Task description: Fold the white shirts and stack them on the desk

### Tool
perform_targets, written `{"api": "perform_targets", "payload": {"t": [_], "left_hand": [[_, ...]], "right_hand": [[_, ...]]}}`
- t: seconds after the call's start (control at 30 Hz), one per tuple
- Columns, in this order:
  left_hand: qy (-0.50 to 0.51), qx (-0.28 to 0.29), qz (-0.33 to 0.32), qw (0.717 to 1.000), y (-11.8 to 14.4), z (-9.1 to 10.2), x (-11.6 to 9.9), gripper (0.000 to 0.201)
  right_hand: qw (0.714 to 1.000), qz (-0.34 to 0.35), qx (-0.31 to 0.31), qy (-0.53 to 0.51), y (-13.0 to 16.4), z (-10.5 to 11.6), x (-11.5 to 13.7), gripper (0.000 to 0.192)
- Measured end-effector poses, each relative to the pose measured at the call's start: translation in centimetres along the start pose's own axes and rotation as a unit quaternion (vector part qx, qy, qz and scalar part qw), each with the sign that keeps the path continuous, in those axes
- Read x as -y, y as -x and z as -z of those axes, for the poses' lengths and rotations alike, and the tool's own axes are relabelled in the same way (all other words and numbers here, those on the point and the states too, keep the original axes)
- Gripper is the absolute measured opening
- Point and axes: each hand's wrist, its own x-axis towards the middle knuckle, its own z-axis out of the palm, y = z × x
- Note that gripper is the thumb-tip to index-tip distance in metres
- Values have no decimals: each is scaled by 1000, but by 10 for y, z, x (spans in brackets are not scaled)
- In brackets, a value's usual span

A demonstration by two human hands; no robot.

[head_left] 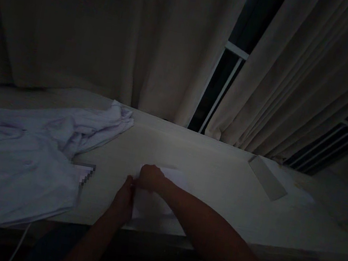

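Note:
A white sheet of paper (150,209) lies on the pale ledge (216,173) in front of me. At its left edge my left hand (124,198) is closed, thumb up, with the edge between its fingers. My right hand (150,178) reaches across the sheet and is closed in a pinch at the same edge, touching or nearly touching the left fingertips. The right forearm covers part of the paper. Dim light hides the fine detail of the fingers.
Crumpled white cloth (22,158) covers the left of the ledge, with a blurred patch (83,172) beside it. A flat grey piece (268,178) lies to the right. Curtains (174,50) hang behind, with a dark window gap (221,89). A white cable (20,243) hangs at front left.

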Motion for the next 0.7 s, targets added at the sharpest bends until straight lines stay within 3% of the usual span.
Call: {"api": "perform_targets", "payload": {"t": [0.1, 0.17, 0.23, 0.3, 0.4, 0.53, 0.7], "left_hand": [[116, 26, 89, 989, 3, 13, 5, 49], [104, 27, 110, 988, 1, 15, 12, 41], [44, 9, 98, 994, -3, 15, 19, 36], [-1, -14, 81, 997, -9, 14, 24, 32], [-27, -34, 73, 996, -16, 10, 27, 28], [-46, -41, 66, 996, -20, 2, 27, 29], [-83, -54, 63, 993, -20, -4, 24, 30]], "right_hand": [[998, -37, -40, -29, 6, 4, -24, 42], [988, -69, -127, -45, 21, 15, -65, 39], [982, -73, -163, -63, 45, 19, -114, 37], [984, -64, -145, -84, 75, 6, -162, 50], [980, -21, -120, -156, 112, -38, -209, 85], [970, 22, -204, -128, 128, -95, -223, 79], [958, -2, -279, -62, 131, -117, -216, 63]]}}
